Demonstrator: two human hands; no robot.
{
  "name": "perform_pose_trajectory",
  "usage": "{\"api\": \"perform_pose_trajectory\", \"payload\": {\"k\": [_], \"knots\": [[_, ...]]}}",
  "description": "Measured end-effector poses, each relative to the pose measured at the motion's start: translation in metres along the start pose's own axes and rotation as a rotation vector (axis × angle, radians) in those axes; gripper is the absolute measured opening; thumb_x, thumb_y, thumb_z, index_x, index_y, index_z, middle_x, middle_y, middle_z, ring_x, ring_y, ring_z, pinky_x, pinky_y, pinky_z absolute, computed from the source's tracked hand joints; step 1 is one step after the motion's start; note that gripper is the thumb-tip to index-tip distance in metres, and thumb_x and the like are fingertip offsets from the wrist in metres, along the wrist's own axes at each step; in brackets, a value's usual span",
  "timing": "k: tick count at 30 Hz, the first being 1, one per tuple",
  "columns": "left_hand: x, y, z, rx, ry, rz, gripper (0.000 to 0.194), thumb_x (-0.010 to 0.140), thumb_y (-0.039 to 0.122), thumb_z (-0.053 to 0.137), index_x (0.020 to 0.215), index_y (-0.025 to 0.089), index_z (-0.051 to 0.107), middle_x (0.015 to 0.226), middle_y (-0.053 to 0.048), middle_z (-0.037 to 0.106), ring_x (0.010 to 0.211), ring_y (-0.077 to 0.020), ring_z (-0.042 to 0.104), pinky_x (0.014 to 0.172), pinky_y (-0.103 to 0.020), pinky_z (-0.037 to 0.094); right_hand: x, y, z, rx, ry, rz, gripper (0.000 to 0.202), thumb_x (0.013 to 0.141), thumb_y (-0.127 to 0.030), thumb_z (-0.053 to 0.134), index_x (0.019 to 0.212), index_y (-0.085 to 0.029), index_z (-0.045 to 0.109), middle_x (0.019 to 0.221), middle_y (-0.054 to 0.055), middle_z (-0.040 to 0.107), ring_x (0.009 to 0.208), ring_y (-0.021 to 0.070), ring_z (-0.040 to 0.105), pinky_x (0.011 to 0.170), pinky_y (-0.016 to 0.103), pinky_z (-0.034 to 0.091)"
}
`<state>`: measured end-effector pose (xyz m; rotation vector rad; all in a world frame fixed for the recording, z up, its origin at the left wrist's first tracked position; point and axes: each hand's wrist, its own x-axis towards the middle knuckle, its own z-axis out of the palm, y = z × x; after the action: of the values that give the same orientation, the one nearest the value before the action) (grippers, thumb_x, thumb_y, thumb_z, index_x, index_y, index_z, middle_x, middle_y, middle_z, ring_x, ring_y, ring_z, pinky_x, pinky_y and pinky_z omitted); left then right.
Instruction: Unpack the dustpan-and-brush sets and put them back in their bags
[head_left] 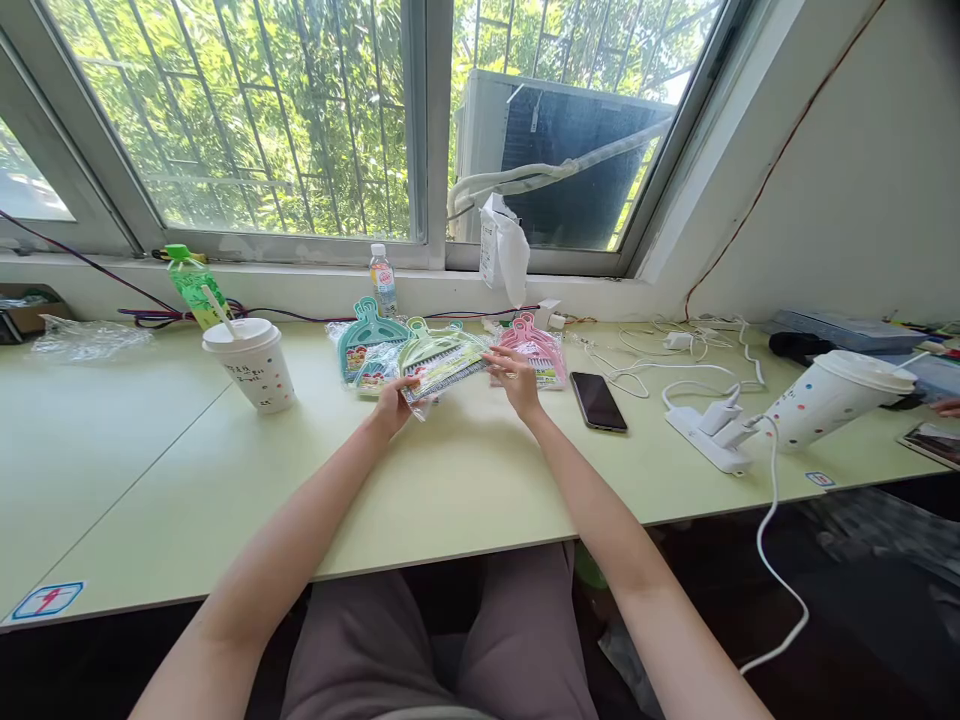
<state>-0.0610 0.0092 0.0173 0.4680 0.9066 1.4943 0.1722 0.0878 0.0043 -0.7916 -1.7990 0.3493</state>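
- Step in hand, as it looks: handling a clear-wrapped pack with a green label and a dark bristle-like strip (446,370), held tilted above the desk (465,490), near its middle.
- The left hand (394,403) pinches the pack's near left corner, thumb on top; its other fingers are largely hidden beneath.
- The right hand (514,380) has its fingers at the pack's right end, seemingly in a light pinch; the exact contact is too small to tell.
- Just behind lies a pale green handle (418,326); whether it belongs to the held pack I cannot tell.
- The teal pack (367,335) lies to the left, the pink pack (534,352) behind the right hand, and the phone (598,402) right of that.
- Any next move probably calls for both ends staying supported, since the loose wrap could slip, and for lifting clear of the neighbouring packs before turning or lowering it.
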Motion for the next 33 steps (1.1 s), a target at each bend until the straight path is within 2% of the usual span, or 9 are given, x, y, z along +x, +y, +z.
{"api": "perform_pose_trajectory", "payload": {"k": [5, 10, 13, 16, 20, 24, 28, 31, 33], "knots": [[-0.001, 0.002, 0.0, 0.064, 0.01, -0.074, 0.039, 0.078, 0.006, 0.053, 0.117, 0.008, 0.054, 0.073, -0.008, 0.067, 0.059, -0.0209, 0.069, 0.039, -0.021, 0.051, -0.001, -0.005, -0.002, 0.021, -0.016, 0.026, 0.019, 0.09, -0.031, 0.057, 0.092, -0.029, 0.076, 0.121, 0.001, 0.07, 0.105, 0.023, 0.067, 0.088, 0.037, 0.054], [0.0, 0.004, -0.002, 0.13, -0.02, -0.116, 0.047, 0.083, 0.014, 0.054, 0.13, 0.011, 0.05, 0.089, -0.013, 0.072, 0.071, -0.0227, 0.072, 0.048, -0.024, 0.057, -0.003, -0.014, -0.001, -0.032, -0.025, -0.015, 0.023, 0.094, -0.033, 0.05, 0.089, -0.025, 0.072, 0.115, 0.004, 0.072, 0.112, 0.0249, 0.064, 0.092, 0.038, 0.049], [-0.002, 0.005, -0.002, 0.173, -0.044, -0.097, 0.046, 0.082, 0.015, 0.058, 0.127, 0.012, 0.052, 0.092, -0.013, 0.072, 0.071, -0.0215, 0.072, 0.049, -0.023, 0.058, -0.003, -0.015, -0.002, -0.076, -0.022, 0.001, 0.025, 0.095, -0.036, 0.049, 0.092, -0.026, 0.071, 0.101, 0.004, 0.075, 0.101, 0.0239, 0.067, 0.089, 0.036, 0.048], [-0.005, 0.006, -0.002, 0.219, -0.056, -0.089, 0.041, 0.08, 0.014, 0.064, 0.12, 0.012, 0.056, 0.09, -0.012, 0.072, 0.069, -0.0213, 0.073, 0.048, -0.022, 0.058, -0.002, -0.012, -0.003, -0.102, -0.015, 0.011, 0.022, 0.093, -0.037, 0.053, 0.091, -0.026, 0.072, 0.087, 0.002, 0.076, 0.093, 0.0234, 0.067, 0.093, 0.038, 0.045], [-0.005, 0.002, -0.005, 0.262, -0.111, -0.074, 0.042, 0.073, 0.007, 0.071, 0.112, 0.012, 0.056, 0.093, -0.011, 0.07, 0.072, -0.0224, 0.074, 0.057, -0.026, 0.062, -0.001, -0.009, -0.004, -0.156, 0.034, 0.048, 0.019, 0.091, -0.037, 0.057, 0.093, -0.026, 0.072, 0.072, 0.002, 0.074, 0.087, 0.0249, 0.064, 0.093, 0.041, 0.042], [-0.004, -0.004, -0.005, 0.314, -0.189, -0.059, 0.041, 0.072, 0.005, 0.073, 0.109, 0.013, 0.055, 0.094, -0.01, 0.071, 0.069, -0.0207, 0.073, 0.06, -0.027, 0.063, -0.002, -0.007, -0.003, -0.228, 0.084, 0.031, 0.019, 0.091, -0.035, 0.057, 0.089, -0.025, 0.072, 0.08, 0.004, 0.072, 0.086, 0.0248, 0.059, 0.09, 0.041, 0.043], [-0.007, -0.005, -0.004, 0.384, -0.315, 0.012, 0.043, 0.074, 0.012, 0.076, 0.111, 0.013, 0.055, 0.102, -0.011, 0.071, 0.066, -0.0188, 0.072, 0.065, -0.03, 0.063, -0.003, -0.005, 0.0, -0.265, 0.143, -0.017, 0.018, 0.09, -0.035, 0.057, 0.086, -0.024, 0.071, 0.097, 0.008, 0.063, 0.099, 0.0261, 0.054, 0.093, 0.042, 0.043], [-0.008, -0.005, -0.003, 0.427, -0.362, 0.043, 0.046, 0.073, 0.015, 0.078, 0.113, 0.014, 0.055, 0.101, -0.011, 0.071, 0.069, -0.0194, 0.072, 0.061, -0.028, 0.061, -0.003, -0.002, 0.002, -0.196, 0.141, -0.023, 0.017, 0.09, -0.034, 0.057, 0.085, -0.022, 0.068, 0.105, 0.01, 0.057, 0.105, 0.026, 0.053, 0.095, 0.041, 0.044], [-0.008, -0.005, -0.002, 0.447, -0.373, 0.059, 0.05, 0.071, 0.016, 0.079, 0.115, 0.016, 0.054, 0.1, -0.01, 0.072, 0.069, -0.0203, 0.073, 0.057, -0.026, 0.059, -0.003, -0.002, 0.003, -0.125, 0.099, 0.019, 0.017, 0.09, -0.033, 0.055, 0.086, -0.021, 0.067, 0.106, 0.01, 0.055, 0.102, 0.0247, 0.055, 0.089, 0.039, 0.047]]}}
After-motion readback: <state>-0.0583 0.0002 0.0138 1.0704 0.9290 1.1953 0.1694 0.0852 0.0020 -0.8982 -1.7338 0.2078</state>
